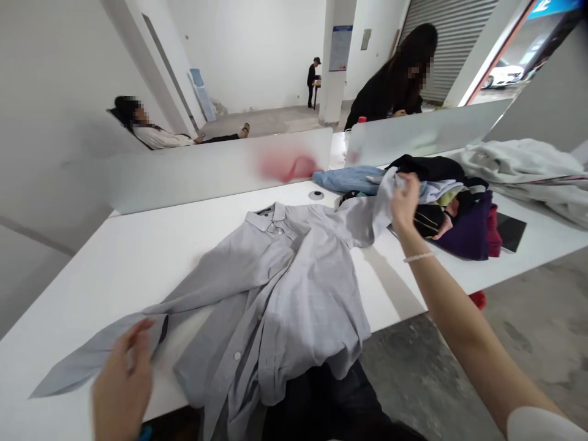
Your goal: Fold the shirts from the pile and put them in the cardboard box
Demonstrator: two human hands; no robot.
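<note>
A grey button-up shirt (316, 269) lies spread on the white table, collar toward the far side, its lower hem hanging over the near edge. My right hand (405, 199) is closed on the end of one sleeve and holds it up off the tabletop, stretched to the right. Over at the lower left, my left hand (124, 380) is slightly blurred beside the other sleeve, its fingers loosely bent and apart with nothing seen in them. That sleeve lies along the table toward the left.
A pile of folded and loose clothes (468, 233) sits at the right, with a pale heap of fabric (528, 165) behind it. Frosted dividers (206, 171) line the table's far edge. One person (386, 92) leans beyond them; two others are farther back.
</note>
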